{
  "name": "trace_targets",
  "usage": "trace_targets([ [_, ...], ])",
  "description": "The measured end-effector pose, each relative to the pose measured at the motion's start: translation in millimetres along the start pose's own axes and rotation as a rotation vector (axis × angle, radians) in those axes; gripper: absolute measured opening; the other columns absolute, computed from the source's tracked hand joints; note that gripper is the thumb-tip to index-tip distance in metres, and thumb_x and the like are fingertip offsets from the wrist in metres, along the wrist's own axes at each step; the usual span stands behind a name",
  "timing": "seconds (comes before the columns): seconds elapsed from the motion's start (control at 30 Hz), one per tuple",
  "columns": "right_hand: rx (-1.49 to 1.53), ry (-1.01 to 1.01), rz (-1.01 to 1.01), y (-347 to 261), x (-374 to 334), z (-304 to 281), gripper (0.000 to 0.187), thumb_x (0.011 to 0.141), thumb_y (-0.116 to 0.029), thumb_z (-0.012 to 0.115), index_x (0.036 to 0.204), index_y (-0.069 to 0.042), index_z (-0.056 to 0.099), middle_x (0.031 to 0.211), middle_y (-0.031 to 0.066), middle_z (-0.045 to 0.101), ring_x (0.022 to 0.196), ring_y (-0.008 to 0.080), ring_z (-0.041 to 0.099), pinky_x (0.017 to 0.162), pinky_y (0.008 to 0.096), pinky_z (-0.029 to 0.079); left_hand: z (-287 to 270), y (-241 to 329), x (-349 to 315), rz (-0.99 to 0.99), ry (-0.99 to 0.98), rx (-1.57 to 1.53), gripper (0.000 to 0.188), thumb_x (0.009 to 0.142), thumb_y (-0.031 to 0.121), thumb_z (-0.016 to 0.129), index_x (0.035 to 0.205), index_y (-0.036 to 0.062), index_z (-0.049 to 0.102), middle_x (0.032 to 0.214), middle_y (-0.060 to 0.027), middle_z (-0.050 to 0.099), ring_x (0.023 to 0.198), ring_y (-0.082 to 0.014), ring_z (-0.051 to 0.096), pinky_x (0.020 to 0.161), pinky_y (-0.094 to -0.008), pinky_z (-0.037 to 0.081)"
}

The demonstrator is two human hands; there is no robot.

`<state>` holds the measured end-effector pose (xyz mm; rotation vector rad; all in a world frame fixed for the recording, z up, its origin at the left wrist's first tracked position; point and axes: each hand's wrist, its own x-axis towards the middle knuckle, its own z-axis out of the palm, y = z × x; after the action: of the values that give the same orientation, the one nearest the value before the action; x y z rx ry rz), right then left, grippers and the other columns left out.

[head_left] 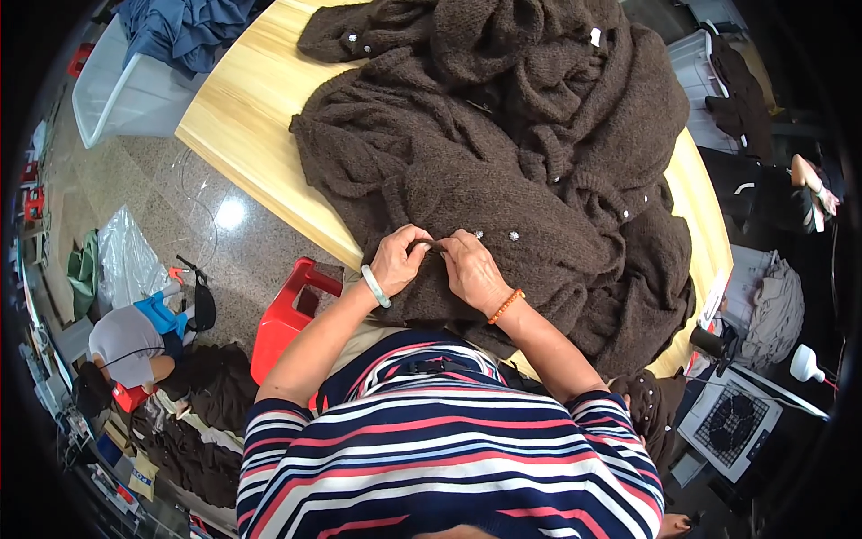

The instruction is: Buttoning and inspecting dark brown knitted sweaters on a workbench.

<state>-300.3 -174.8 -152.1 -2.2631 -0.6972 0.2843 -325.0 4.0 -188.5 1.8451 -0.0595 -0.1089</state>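
A dark brown knit garment [449,180] lies in a bunched heap over the table, its near part hanging toward my lap. With my left hand [393,268], which wears a pale bangle, I pinch a small fold of the knit. My right hand [474,277], with an orange bead bracelet, pinches the same fold just beside it, and the fingertips nearly meet. Whatever small thing may be between the fingers is hidden. Close to my right hand a shiny round button [514,236] sits on the knit. More brown knit, with a white tag [595,37], is heaped farther back.
The pale wooden table [242,126] has its left edge near a red stool [280,314]. A white bin [117,103] holds blue cloth at far left. Lower left, a person [135,346] sits among dark garments. At right are a boxy fan [729,422] and another person's hand [813,189].
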Motion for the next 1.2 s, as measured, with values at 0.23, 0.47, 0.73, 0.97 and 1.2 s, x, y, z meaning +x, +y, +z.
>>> trace_targets([
  [0.23,0.028,0.020,0.062,-11.4,4.1,-5.7,0.019,0.083,0.001,0.058,0.101,0.001,0.062,0.086,0.0185,0.056,0.081,0.0372,0.057,0.071,0.0421,0.047,10.9,-4.5,10.8,0.018,0.029,0.043,0.015,0.082,0.012,0.058,0.091,0.0017,0.065,0.090,-0.0192,0.065,0.085,-0.0363,0.064,0.076,-0.0413,0.051],
  [0.47,0.009,-0.084,0.001,-12.0,-0.2,-6.1,0.024,0.081,0.008,0.054,0.104,0.003,0.061,0.090,0.0207,0.057,0.085,0.0385,0.058,0.075,0.0416,0.047,24.4,-18.8,-5.8,0.064,0.123,-0.085,0.011,0.080,0.008,0.057,0.088,-0.0009,0.059,0.083,-0.0188,0.061,0.081,-0.0382,0.060,0.071,-0.0429,0.049],
  [0.73,-0.016,-0.090,0.016,-17.9,5.2,-4.4,0.025,0.081,0.009,0.053,0.104,0.005,0.059,0.092,0.0209,0.056,0.085,0.0386,0.058,0.075,0.0419,0.048,9.9,-5.7,3.9,-0.130,0.018,-0.149,0.016,0.076,0.008,0.058,0.086,-0.0039,0.062,0.086,-0.0241,0.065,0.085,-0.0404,0.063,0.076,-0.0442,0.051],
  [0.97,-0.087,-0.064,-0.101,-9.9,0.2,-13.9,0.027,0.078,0.009,0.053,0.104,0.003,0.060,0.089,0.0202,0.055,0.081,0.0385,0.056,0.073,0.0436,0.047,22.7,-5.6,4.0,0.021,0.036,-0.120,0.014,0.080,0.010,0.058,0.086,-0.0024,0.061,0.084,-0.0211,0.062,0.083,-0.0386,0.061,0.074,-0.0433,0.049],
  [1.2,0.075,-0.089,-0.068,-12.3,13.6,-21.4,0.026,0.075,0.008,0.056,0.099,0.002,0.063,0.078,0.0149,0.053,0.068,0.0323,0.055,0.062,0.0387,0.046,-4.8,2.5,6.1,-0.025,-0.034,-0.077,0.016,0.082,0.016,0.060,0.089,0.0026,0.066,0.086,-0.0186,0.066,0.082,-0.0348,0.065,0.073,-0.0398,0.052],
])
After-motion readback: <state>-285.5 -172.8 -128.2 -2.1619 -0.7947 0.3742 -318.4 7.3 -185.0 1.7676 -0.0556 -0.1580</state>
